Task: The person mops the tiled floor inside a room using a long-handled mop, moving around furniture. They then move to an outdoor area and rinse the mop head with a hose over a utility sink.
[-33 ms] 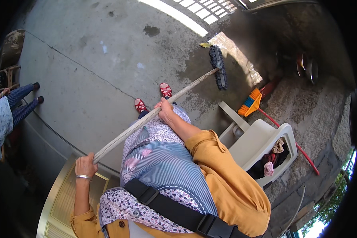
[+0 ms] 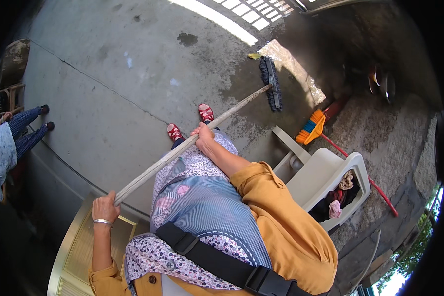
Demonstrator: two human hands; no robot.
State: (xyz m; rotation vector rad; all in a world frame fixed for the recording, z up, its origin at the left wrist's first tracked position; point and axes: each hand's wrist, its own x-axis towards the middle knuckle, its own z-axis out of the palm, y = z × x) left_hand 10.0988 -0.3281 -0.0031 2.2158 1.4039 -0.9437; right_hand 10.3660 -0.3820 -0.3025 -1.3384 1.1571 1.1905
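I hold a long-handled mop (image 2: 227, 112) slantwise across my front. My left hand (image 2: 106, 207), with a silver bracelet on the wrist, is closed round the top end of its pale wooden handle. Farther down the handle, my right hand (image 2: 205, 136) wraps round it near my waist. The mop's dark grey, fringed flat head (image 2: 271, 83) lies on a damp patch of the concrete floor (image 2: 123, 89), ahead and to the right. A small yellow object (image 2: 254, 56) touches or lies beside the head's far end.
On the right stands a whitish plastic chair-like piece (image 2: 311, 172) with cloths (image 2: 334, 209) in it. A broom (image 2: 312, 127) with orange and blue bristles and a red handle lies behind it. A person (image 2: 7, 135) is at the far left. A yellowish panelled door (image 2: 79, 241) is at lower left.
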